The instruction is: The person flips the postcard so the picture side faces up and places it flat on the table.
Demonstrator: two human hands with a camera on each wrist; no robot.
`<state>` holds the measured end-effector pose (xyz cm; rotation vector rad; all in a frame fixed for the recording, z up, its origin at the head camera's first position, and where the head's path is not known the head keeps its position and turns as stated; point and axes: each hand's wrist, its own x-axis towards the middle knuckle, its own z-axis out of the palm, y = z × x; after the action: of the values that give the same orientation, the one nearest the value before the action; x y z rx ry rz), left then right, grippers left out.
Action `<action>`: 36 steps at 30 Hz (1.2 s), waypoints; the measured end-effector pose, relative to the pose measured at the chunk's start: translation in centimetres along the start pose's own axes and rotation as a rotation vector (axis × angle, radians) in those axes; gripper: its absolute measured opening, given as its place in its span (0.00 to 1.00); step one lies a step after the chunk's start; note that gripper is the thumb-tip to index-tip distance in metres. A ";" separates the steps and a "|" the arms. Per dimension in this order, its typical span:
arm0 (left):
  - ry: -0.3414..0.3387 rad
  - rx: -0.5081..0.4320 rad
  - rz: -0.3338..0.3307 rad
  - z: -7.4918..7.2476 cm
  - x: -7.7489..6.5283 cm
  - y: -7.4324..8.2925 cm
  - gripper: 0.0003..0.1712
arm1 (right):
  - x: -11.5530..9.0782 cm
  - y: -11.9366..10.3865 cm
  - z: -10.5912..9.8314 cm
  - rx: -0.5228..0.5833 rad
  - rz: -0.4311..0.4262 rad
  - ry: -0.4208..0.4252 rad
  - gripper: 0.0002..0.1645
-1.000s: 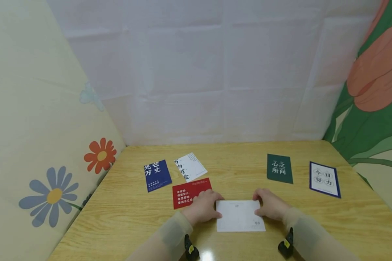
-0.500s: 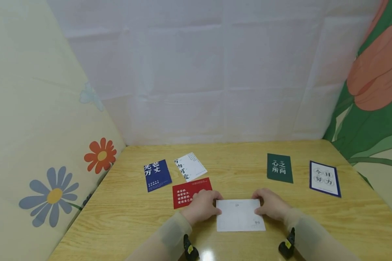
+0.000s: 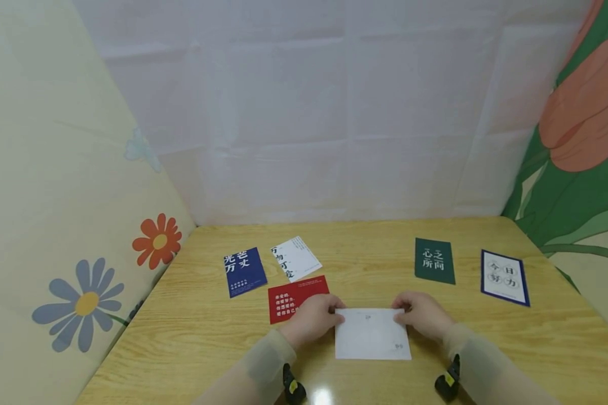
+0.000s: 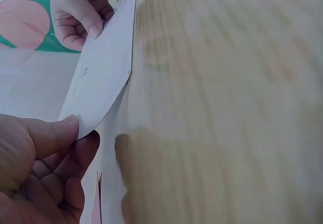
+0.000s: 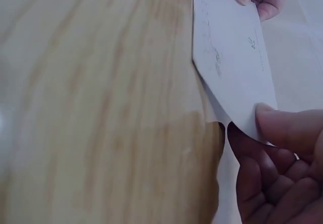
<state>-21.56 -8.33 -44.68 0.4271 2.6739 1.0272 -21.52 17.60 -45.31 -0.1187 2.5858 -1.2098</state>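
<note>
A white postcard (image 3: 372, 337) with small grey print is between both hands at the front middle of the table. The left hand (image 3: 311, 320) pinches its far left corner, thumb on top and fingers beneath. At the far right corner the right hand (image 3: 425, 316) has the same pinch. Both wrist views show the far edge of the postcard (image 4: 103, 75) bent up off the wood, while its near edge lies low along the tabletop. The underside of the postcard (image 5: 234, 72) is hidden.
Beside the left hand lies a red card (image 3: 289, 298), partly covered by it. Behind are a blue card (image 3: 245, 275) and a white lettered card (image 3: 304, 259). A green card (image 3: 434, 270) and a blue-bordered card (image 3: 504, 281) lie at the right of the wooden table (image 3: 365, 253).
Both hands have shifted slightly away from the body, and the postcard's far edge has come up a little. The other cards have stayed in place.
</note>
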 end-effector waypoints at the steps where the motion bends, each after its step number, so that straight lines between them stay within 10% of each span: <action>1: 0.001 -0.006 0.001 0.0 0.0 0.0 0.08 | 0.0 0.0 0.0 0.006 0.000 -0.001 0.07; 19: 0.009 -0.051 0.008 -1.7 -0.1 0.7 0.03 | -0.6 -1.1 -1.3 0.038 -0.084 0.022 0.05; 36: 0.083 0.036 0.164 -3.3 -0.8 1.7 0.04 | -1.9 -2.6 -2.4 -0.046 -0.239 0.141 0.05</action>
<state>-21.62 -9.45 -41.05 0.6340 2.7725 1.0641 -20.51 18.07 -41.47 -0.3738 2.7862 -1.2796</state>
